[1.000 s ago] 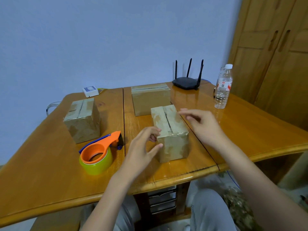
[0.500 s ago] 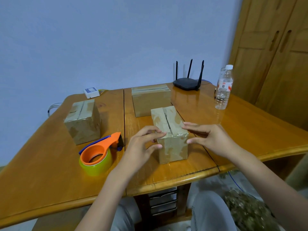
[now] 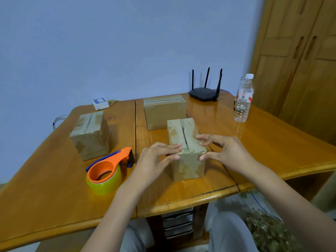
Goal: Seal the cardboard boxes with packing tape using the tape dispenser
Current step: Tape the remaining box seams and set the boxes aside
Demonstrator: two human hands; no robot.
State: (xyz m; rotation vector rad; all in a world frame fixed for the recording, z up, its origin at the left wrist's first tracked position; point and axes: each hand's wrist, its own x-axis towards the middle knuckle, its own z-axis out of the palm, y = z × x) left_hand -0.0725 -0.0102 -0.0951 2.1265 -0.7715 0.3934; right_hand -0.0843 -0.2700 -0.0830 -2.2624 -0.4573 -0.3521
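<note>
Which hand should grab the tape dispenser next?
Probably the left. The tape dispenser lies on the table just left of the left hand, nothing between. The right hand would have to cross the near box both hands hold.

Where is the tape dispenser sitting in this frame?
In the head view the tape dispenser lies untouched on the table, left of the near box both hands hold, and in front of the left box.

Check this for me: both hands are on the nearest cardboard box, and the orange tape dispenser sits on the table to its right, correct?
Not quite. The head view shows the orange tape dispenser left of the nearest cardboard box, not right. Both the left hand and right hand are on it.
</note>
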